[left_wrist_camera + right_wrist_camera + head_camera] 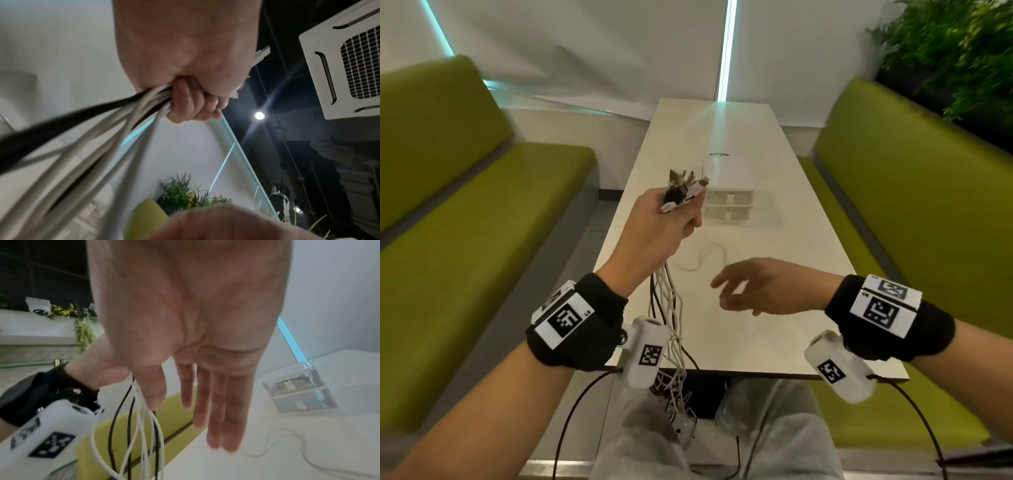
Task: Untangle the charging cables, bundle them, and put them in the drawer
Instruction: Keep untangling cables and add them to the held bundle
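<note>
Head view: left hand (654, 222) gripping one black-and-white cable bundle (669, 308), plugs at 12 o'clock; right hand (760, 287) hovering, fingers loose; one two-drawer box (729, 192).

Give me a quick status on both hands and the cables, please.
Left hand grips the cable bunch by the plug ends. Right hand open, empty. One white cable loose on the table. Drawer unit shut.
</note>
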